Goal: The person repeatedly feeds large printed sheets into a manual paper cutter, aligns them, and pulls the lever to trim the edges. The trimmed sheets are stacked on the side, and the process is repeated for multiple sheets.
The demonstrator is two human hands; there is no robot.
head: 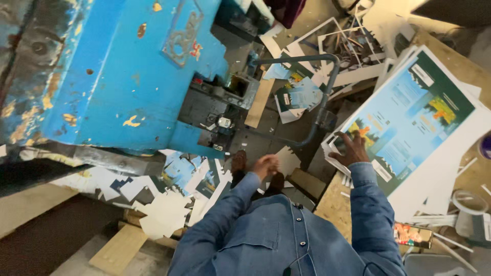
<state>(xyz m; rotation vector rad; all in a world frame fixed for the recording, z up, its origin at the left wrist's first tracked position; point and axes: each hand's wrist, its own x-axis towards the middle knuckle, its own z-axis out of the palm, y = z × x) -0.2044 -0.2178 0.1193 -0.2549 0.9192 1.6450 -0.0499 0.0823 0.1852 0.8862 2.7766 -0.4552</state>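
The right hand (352,149) rests with fingers spread on the near corner of a stack of printed sheets (409,120), blue-and-green with white margins, on the wooden table (335,204); the left hand (266,166) hangs empty, fingers loosely curled.

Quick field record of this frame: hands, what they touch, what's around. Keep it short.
left hand: loosely closed, held in front of the body above the floor, holds nothing visible
right hand: fingers spread, resting on the near corner of the stack of printed sheets
stack support: wooden table
machine: large blue press, paint chipped, at left
floor: scattered paper offcuts
other: grey bent pipe in front of the stack
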